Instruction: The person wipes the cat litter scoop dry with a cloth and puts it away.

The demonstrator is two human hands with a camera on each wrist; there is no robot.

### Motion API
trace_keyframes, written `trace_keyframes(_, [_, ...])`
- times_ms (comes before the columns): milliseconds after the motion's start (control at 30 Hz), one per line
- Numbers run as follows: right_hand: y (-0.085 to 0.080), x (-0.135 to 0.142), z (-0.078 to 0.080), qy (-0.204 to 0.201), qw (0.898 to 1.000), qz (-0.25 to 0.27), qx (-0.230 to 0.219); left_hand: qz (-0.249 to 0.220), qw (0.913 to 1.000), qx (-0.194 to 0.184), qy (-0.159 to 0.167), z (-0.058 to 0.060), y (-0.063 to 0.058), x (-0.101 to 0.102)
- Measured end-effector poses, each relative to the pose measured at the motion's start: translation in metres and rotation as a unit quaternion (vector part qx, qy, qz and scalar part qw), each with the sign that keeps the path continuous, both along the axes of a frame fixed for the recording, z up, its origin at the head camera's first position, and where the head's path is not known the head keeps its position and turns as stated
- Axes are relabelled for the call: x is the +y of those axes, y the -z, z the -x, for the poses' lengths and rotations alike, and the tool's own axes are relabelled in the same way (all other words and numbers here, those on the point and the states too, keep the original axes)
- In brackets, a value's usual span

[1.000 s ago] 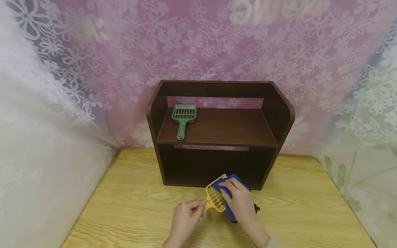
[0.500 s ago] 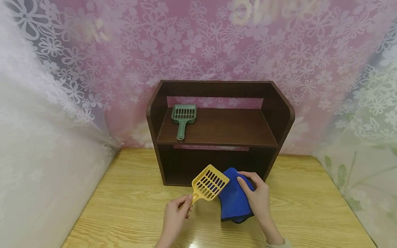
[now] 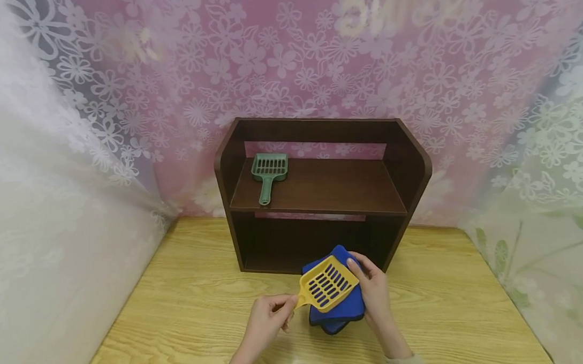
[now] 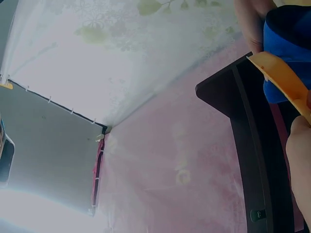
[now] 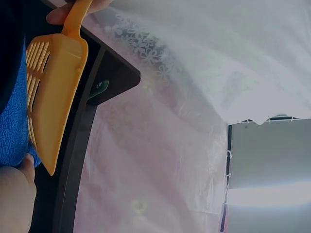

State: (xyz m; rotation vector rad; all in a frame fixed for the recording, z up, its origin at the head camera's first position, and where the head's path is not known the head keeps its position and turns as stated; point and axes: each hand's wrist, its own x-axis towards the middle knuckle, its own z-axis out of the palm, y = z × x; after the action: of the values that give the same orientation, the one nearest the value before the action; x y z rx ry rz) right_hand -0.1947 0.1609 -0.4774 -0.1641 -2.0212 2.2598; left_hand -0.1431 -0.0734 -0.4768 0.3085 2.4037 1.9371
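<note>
A yellow slotted litter scoop (image 3: pixel 330 283) is held by its handle in my left hand (image 3: pixel 269 318), pinched between thumb and fingers. My right hand (image 3: pixel 374 289) grips a folded blue cloth (image 3: pixel 351 308) with dark edging, thumb on top. In the head view the cloth lies beneath the scoop's head, and blue shows through the slots. The right wrist view shows the scoop (image 5: pixel 60 92) close against the cloth (image 5: pixel 13 126); in the left wrist view the scoop (image 4: pixel 282 80) is seen from its side in front of the cloth.
Behind the hands stands a dark brown two-tier shelf (image 3: pixel 340 188) on the wood-grain table (image 3: pixel 180 303). A green litter scoop (image 3: pixel 269 174) lies at the left of its upper tier. Floral curtains (image 3: pixel 292 59) enclose the back and both sides.
The cloth came off the scoop's slotted face, opened out, and now lies under the scoop. My left hand moved the scoop left, then back right over the cloth.
</note>
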Motion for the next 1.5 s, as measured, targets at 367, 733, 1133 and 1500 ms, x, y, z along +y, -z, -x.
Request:
trace_keyframes(367, [0.004,-0.005,-0.015,-0.026,0.997,0.056,-0.042,-0.004,0.9965,0.006,-0.083,0.008,0.004,-0.005])
trace_keyframes(733, [0.004,-0.004,-0.019,-0.025,0.993,0.100,-0.051,0.004,0.9996,0.026,-0.009,0.001,-0.008,-0.002])
trace_keyframes(1133, [0.005,-0.018,-0.019,-0.014,0.991,0.133,-0.024,-0.010,0.9950,0.024,-0.096,0.011,0.008,0.004])
trace_keyframes(1500, [0.006,-0.028,-0.025,0.061,0.989,0.130,0.022,-0.003,0.9904,0.034,-0.134,0.011,0.010,0.009])
